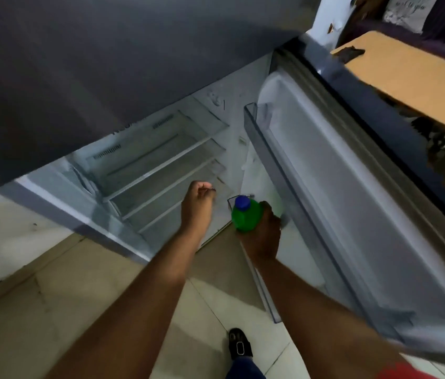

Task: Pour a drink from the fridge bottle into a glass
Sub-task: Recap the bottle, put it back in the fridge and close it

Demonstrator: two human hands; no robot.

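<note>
A green bottle (246, 214) with a blue cap is upright in my right hand (263, 236), which grips its body just in front of the lower door shelf of the open fridge (161, 165). My left hand (198, 203) hangs in front of the fridge's lower shelves, its fingers curled into a loose fist with nothing in it. No glass is in view.
The fridge door (352, 203) stands wide open to the right, with clear door bins (259, 127). The wire shelves inside look bare. A cardboard box (412, 77) lies behind the door. My foot in a black shoe (239, 344) stands on the tiled floor (79, 296).
</note>
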